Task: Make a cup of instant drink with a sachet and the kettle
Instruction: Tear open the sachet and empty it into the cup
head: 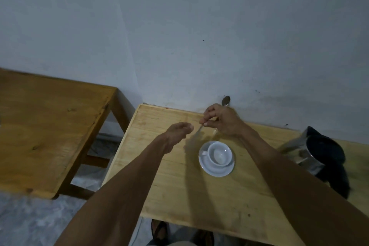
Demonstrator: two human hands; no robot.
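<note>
A white cup (218, 153) stands on a white saucer (216, 171) in the middle of the light wooden table (179, 185). A pale patch shows at the bottom of the cup. My right hand (221, 121) is raised beyond the cup and holds a metal spoon (226, 101). The spoon's bowl points up towards the wall and its handle slants down to the left. My left hand (178, 133) hovers just left of the handle's tip, fingers curled against the thumb with nothing visible in them. A steel kettle (311, 154) with a black lid and handle stands at the right. No sachet is visible.
The table's far edge meets a pale wall (199, 36). A second, darker wooden table (46, 130) stands to the left across a gap of grey floor (30, 221). My feet (159, 231) show below the near edge.
</note>
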